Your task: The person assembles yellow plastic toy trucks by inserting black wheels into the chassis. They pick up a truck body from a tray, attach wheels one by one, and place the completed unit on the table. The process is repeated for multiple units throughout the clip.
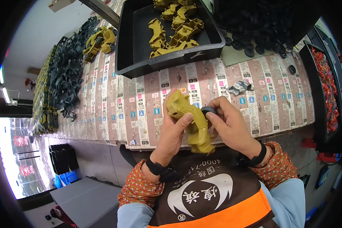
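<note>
My left hand (169, 135) is closed round a yellow plastic part (197, 123), long and bent like a toy vehicle body, its thumb on top. The part is held tilted above the near edge of the table, its lower end blurred. Pinched between the thumb and fingers of my right hand (231, 123) is a small dark wheel (208, 110), close against the right side of the yellow part. Whether the wheel touches the part I cannot tell. Some fingers of both hands are hidden.
Beyond my hands stands a black tray (171, 62) holding several yellow parts. Black wheels (250, 41) are heaped at the back right, with one loose wheel (292, 69) nearer. Crumpled foil-like material (240, 87) lies right of centre. Dark grey parts (66, 76) pile up at left; a black bin (318, 91) of red pieces is at right.
</note>
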Tool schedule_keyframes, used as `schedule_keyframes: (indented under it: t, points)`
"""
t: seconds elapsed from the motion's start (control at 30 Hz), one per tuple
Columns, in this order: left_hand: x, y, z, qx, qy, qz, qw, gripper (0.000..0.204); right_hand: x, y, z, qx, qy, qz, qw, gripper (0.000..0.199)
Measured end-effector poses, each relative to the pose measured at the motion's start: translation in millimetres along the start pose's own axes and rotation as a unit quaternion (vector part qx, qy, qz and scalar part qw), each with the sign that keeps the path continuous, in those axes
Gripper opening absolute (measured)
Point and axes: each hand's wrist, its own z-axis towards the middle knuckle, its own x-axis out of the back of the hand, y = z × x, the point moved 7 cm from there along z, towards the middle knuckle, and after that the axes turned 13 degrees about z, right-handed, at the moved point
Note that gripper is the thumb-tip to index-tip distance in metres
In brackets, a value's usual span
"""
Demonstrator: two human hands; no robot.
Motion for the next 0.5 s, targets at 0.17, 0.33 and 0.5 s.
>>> schedule_keyframes:
  t: [0.17,0.33,0.5]
  points:
    - [-11,9,-9,0.048,-0.029,0.004,0.998,0.085,12,-9,19,0.056,0.030,0.021,0.998,0.018]
    - [-26,5,-12,0.005,-0.047,0.060,0.997,0.085,0,7,22,0.027,0.024,0.081,0.996,0.023]
    - [-28,3,-12,-0.003,-0.035,0.091,0.995,0.084,2,15,14,0.046,0.012,0.040,0.998,0.028]
